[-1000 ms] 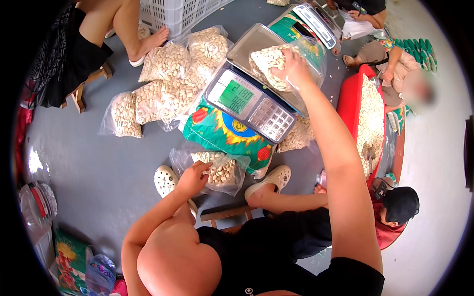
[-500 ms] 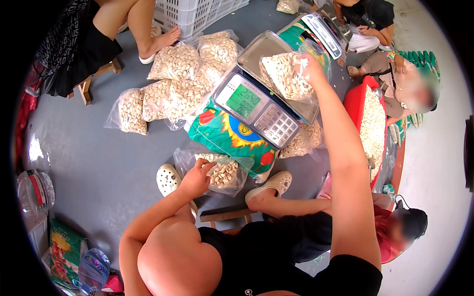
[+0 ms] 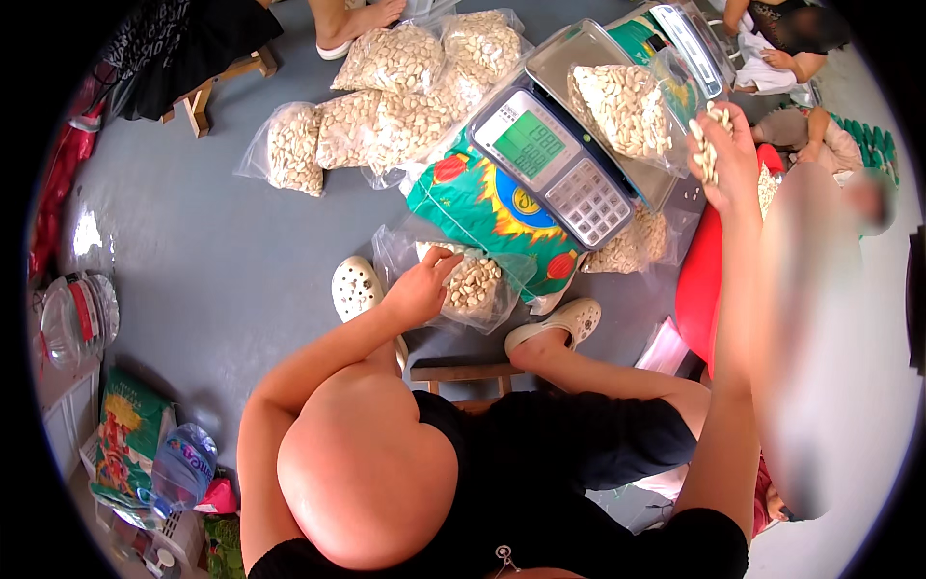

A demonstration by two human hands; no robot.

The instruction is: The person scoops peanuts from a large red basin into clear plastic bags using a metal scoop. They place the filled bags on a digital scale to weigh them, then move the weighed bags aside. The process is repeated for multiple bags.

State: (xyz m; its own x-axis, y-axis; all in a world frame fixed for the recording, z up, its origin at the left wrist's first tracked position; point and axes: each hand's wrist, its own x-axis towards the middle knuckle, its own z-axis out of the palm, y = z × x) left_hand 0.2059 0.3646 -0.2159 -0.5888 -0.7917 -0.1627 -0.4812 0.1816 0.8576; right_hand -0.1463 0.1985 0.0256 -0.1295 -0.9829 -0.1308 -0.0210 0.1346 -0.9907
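1. Two hands are at work over a grey floor (image 3: 222,280) strewn with bags of pale nuts.
2. Up at the right, the right hand (image 3: 725,159) is curled shut around a fistful of pale nuts (image 3: 706,145), several of them sticking out past the fingers.
3. That hand hangs just to the right of a clear bag of nuts (image 3: 622,108) which sits on the steel pan of a digital scale (image 3: 564,164); hand and bag look close, but whether they touch cannot be told.
4. Lower down, the left hand (image 3: 420,289) is loosely open with its fingertips on the mouth of a second clear bag (image 3: 468,285) lying on the floor, half full of the same nuts.
5. This floor bag lies against the near edge of a colourful printed sack (image 3: 482,212) that carries the scale.
6. The scale's green display and keypad face the person, nearer than the pan.
7. Another partly filled bag (image 3: 632,246) lies on the floor to the right of the scale, next to a red tub (image 3: 699,289).
8. Beyond the scale on the left, a cluster of filled, closed bags (image 3: 386,96) rests on the floor, well apart from both hands.
9. White clogs (image 3: 355,288) sit just left of the left hand.
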